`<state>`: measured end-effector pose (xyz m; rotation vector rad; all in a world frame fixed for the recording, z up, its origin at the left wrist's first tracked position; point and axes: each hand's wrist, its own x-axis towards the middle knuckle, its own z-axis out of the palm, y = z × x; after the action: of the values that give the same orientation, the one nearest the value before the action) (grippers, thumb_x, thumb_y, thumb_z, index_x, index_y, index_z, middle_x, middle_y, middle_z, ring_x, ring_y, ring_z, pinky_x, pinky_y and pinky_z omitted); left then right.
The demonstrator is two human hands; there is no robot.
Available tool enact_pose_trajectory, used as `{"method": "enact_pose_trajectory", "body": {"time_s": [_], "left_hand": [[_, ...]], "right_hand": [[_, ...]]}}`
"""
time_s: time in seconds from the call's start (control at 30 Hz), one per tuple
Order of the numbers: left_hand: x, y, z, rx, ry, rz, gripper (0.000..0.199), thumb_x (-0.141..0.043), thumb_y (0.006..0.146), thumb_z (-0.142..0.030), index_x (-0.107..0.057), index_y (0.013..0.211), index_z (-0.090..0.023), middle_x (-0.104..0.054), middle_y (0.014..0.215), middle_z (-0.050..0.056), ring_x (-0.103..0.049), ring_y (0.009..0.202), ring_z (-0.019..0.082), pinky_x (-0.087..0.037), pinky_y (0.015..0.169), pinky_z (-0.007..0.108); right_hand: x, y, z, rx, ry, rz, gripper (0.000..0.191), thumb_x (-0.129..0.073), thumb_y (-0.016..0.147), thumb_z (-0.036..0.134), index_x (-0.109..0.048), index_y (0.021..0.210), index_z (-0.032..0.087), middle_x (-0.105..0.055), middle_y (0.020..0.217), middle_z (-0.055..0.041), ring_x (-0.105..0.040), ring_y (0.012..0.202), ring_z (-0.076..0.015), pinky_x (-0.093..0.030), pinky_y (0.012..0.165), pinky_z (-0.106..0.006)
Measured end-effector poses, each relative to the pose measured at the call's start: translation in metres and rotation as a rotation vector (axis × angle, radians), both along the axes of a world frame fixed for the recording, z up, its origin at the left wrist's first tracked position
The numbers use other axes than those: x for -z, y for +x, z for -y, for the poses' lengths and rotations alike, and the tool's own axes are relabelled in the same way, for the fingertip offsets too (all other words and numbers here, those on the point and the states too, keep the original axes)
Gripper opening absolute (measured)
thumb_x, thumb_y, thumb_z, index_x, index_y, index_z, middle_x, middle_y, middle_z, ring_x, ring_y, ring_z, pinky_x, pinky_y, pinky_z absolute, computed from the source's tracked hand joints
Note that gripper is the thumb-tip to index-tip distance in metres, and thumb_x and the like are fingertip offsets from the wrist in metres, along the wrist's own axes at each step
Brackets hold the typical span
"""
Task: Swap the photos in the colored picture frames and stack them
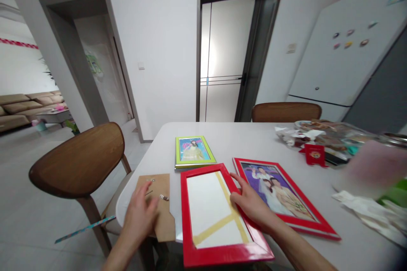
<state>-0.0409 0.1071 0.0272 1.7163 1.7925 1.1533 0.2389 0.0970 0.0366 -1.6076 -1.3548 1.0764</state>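
Observation:
A red frame (pixel 229 255) lies near the table's front edge, with a white sheet (pixel 206 203) and yellowish strips inside it. My right hand (pixel 249 201) grips its right side, thumb over the rim. To the left, my left hand (pixel 141 209) is over a brown backing board (pixel 163 216) with small metal fittings, fingers apart; nothing shows held in it. Behind the red frame lies a green frame (pixel 193 151) with a picture of a person in a pale dress. Right of my right hand, a second red frame (pixel 318 224) holds a picture of people on purple.
Plastic bags (pixel 337 131), a small red packet (pixel 314 154), white tissue (pixel 372 211) and a blurred pink object (pixel 372 169) occupy the table's right side. One wooden chair (pixel 79 161) stands at the left, another (pixel 286 112) behind the table (pixel 238 135).

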Motion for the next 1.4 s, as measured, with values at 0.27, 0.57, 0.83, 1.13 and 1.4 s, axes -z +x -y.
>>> {"method": "enact_pose_trajectory", "body": {"time_s": [0.27, 0.57, 0.83, 1.13, 1.4], "left_hand": [[-0.012, 0.124, 0.054, 0.629, 0.230, -0.118, 0.064, -0.059, 0.064, -0.025, -0.036, 0.123, -0.013, -0.036, 0.130, 0.012, -0.033, 0.118, 0.028, -0.028, 0.099, 0.041], [-0.027, 0.061, 0.049, 0.141, 0.294, 0.011, 0.041, -0.044, 0.074, -0.019, -0.040, 0.114, -0.016, -0.057, 0.084, 0.005, -0.057, 0.072, 0.017, -0.048, 0.064, 0.028], [0.024, -0.010, 0.040, -0.015, -0.015, 0.148, 0.044, -0.049, 0.069, -0.034, -0.042, 0.108, -0.016, -0.053, 0.067, -0.003, -0.057, 0.062, 0.017, -0.047, 0.057, 0.027], [0.029, -0.012, 0.050, 0.009, 0.019, -0.461, 0.027, -0.042, 0.075, -0.030, -0.053, 0.097, -0.019, -0.061, 0.087, 0.005, -0.058, 0.084, 0.022, -0.048, 0.071, 0.034], [0.030, -0.003, 0.055, 0.246, 0.263, -0.590, 0.039, -0.048, 0.069, -0.020, -0.048, 0.108, -0.015, -0.055, 0.108, 0.013, -0.050, 0.102, 0.025, -0.045, 0.084, 0.040]], "right_hand": [[-0.036, -0.015, 0.017, -0.011, -0.025, -0.514, 0.074, -0.051, 0.066, 0.026, -0.014, 0.130, 0.024, -0.058, 0.061, 0.0035, -0.056, 0.047, -0.0125, -0.044, 0.045, -0.024], [-0.006, 0.002, -0.004, 0.014, 0.140, 0.320, 0.058, -0.046, 0.067, 0.024, -0.035, 0.122, 0.009, -0.055, 0.058, 0.0020, -0.053, 0.051, -0.0134, -0.038, 0.048, -0.022], [0.020, 0.005, -0.008, -0.084, 0.226, 0.793, 0.043, -0.041, 0.070, 0.020, -0.048, 0.111, 0.008, -0.062, 0.093, -0.0143, -0.058, 0.083, -0.0219, -0.040, 0.072, -0.028], [0.028, 0.005, -0.011, -0.079, 0.227, 0.902, 0.034, -0.042, 0.071, 0.017, -0.054, 0.103, 0.011, -0.059, 0.089, -0.0128, -0.056, 0.080, -0.0204, -0.039, 0.072, -0.029], [0.030, -0.014, 0.000, -0.107, 0.409, 0.606, 0.037, -0.044, 0.070, 0.022, -0.054, 0.104, 0.012, -0.054, 0.106, -0.0138, -0.050, 0.094, -0.0216, -0.037, 0.084, -0.035]]}}
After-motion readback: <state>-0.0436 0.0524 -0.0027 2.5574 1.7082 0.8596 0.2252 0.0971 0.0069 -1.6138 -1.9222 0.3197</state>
